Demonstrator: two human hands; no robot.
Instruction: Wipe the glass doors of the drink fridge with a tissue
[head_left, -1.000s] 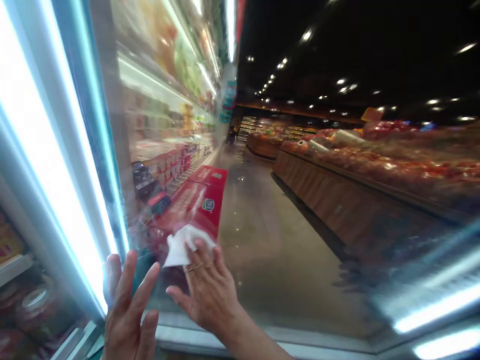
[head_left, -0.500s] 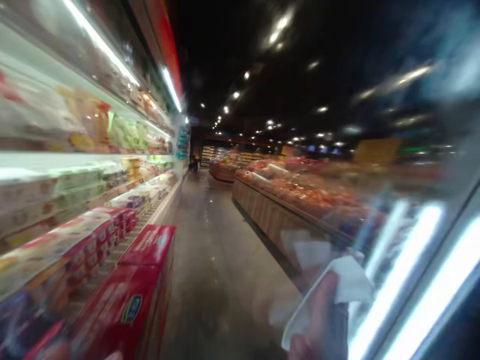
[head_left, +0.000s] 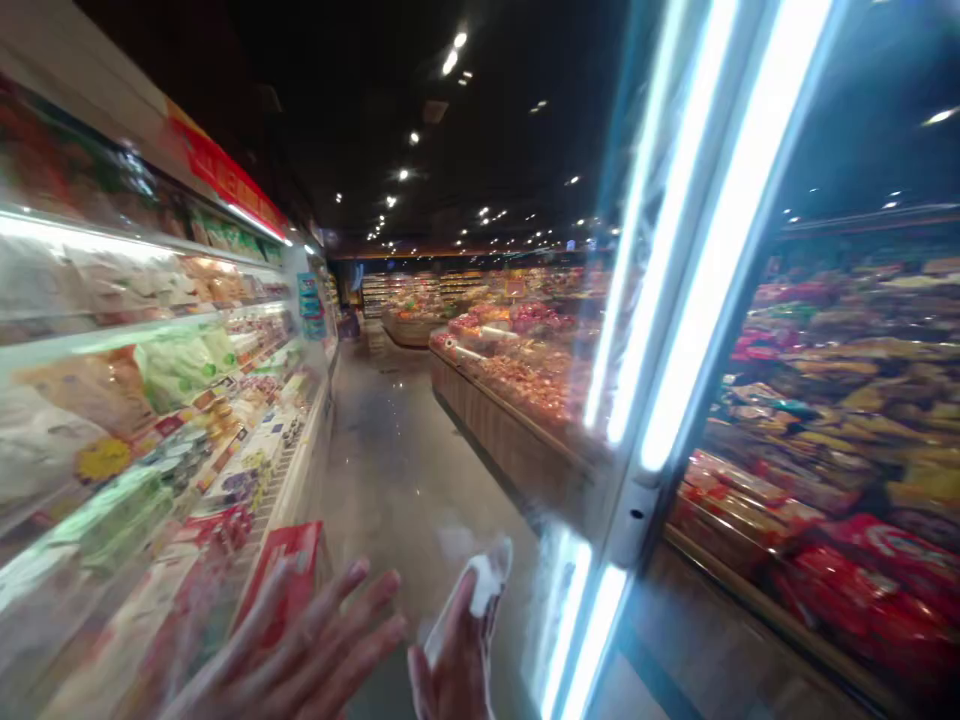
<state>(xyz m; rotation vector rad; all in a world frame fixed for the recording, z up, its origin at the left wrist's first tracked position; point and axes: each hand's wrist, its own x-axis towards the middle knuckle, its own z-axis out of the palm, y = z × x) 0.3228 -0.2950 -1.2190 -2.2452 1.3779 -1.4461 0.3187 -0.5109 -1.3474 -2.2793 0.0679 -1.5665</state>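
**Q:** ok so where's the white cloth (head_left: 491, 580) at?

**A:** In the right hand (head_left: 457, 665), low down around the middle of the view. That grip's closed on it, with the cloth sticking up past the fingers. Can't tell if it's touching anything else.

**Q:** and the left hand (head_left: 292, 675)?

**A:** Grip's wide, fingers stretched up and to the right, tips just beside the right hand but apart. Bit blurry tbh. It partly covers a red box (head_left: 289, 560).

**Q:** what else is around?

**A:** Lit shelves (head_left: 82, 342) full of packages on the left, bright light strips (head_left: 720, 260) slanting up on the right, and a wood-sided display (head_left: 495, 432) heaped with goods beyond the shiny floor (head_left: 382, 450).
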